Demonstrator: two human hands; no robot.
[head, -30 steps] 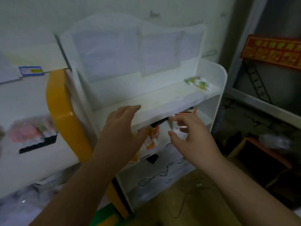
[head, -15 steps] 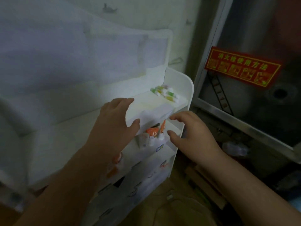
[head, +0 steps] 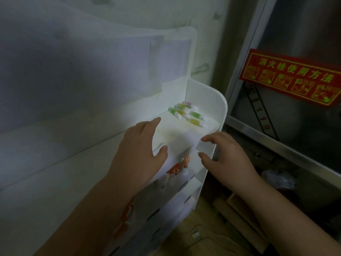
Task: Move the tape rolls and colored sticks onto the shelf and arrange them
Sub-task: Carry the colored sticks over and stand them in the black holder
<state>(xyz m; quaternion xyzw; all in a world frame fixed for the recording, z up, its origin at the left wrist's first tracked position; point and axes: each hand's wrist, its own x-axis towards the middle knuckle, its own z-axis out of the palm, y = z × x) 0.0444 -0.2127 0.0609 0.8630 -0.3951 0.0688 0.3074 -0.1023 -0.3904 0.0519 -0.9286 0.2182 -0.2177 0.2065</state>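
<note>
Dim room: pale wall (head: 206, 24), wooden floor (head: 203, 242), red sign (head: 291, 76) on a metal cabinet (head: 302, 141).

Shelf (head: 206, 100) smooth white plastic (slightly glossy); cabinet frame (head: 245, 58) brushed metal; floor (head: 186, 242) wood.

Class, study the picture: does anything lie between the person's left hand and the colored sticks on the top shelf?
Nothing visible does. The left hand rests at the top shelf's front edge, and only bare shelf board separates its fingertips from the colored sticks lying near the back right corner.

dim overall, glare on shelf (head: 212, 126), soft blur, edges warped
</note>
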